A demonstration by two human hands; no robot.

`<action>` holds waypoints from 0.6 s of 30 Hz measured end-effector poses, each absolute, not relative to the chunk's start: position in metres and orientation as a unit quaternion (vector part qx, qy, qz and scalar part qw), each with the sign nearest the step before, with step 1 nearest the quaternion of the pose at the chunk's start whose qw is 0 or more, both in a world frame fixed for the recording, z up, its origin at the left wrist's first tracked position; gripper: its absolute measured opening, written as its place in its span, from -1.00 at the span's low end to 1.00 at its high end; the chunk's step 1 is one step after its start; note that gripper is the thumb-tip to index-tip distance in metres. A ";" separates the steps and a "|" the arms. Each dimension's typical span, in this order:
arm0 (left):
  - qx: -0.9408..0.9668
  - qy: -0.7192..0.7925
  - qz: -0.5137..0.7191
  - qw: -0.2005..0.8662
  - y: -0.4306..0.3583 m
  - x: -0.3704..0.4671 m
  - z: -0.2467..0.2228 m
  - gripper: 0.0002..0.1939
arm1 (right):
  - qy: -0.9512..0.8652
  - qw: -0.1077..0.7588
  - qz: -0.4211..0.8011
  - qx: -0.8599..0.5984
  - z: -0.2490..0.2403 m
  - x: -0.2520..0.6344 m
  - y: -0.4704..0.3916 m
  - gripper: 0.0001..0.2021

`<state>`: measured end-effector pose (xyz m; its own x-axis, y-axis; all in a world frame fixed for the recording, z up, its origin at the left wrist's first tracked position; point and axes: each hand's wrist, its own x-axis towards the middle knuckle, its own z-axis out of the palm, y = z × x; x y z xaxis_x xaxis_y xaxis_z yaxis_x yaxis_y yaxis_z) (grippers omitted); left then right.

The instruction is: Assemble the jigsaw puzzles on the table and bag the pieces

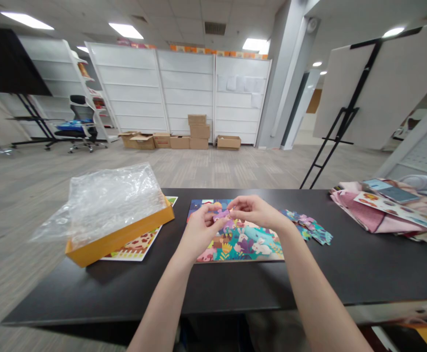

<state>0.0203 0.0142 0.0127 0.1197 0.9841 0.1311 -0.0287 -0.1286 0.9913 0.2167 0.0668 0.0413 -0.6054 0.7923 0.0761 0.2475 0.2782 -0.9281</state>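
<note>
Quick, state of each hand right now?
Left hand: half-closed at purple puzzle piece; grip can't be told.
Right hand: half-closed beside it; grip can't be told.

Table [374,264]: smooth, low sheen | wrapping [111,200]: clear plastic, crinkled, glossy | box [125,233]: smooth card, satin | puzzle [261,246]: printed card, smooth | cloth pile [352,210]: matt, soft-looking | cartons [199,131]: plain cardboard, matt | floor [253,168]: matt, carpet-like

The left hand [203,226] and the right hand [256,211] are seen bare, with slim fingers [209,208]. The left forearm [165,297] and the right forearm [310,281] are likewise uncovered, smoothly outlined, narrowed toward the hands, and are cut off by the view's lower edge.
</note>
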 end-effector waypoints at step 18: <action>0.503 0.443 0.578 0.466 0.019 0.067 0.005 -0.60 | -0.737 0.314 0.445 -0.400 0.036 0.264 0.038 -0.61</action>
<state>0.0669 0.0191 0.0049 -0.0596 0.9838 0.1691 -0.0916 -0.1741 0.9805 0.2636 0.0377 0.0362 -0.4826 0.8693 0.1064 0.3114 0.2839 -0.9069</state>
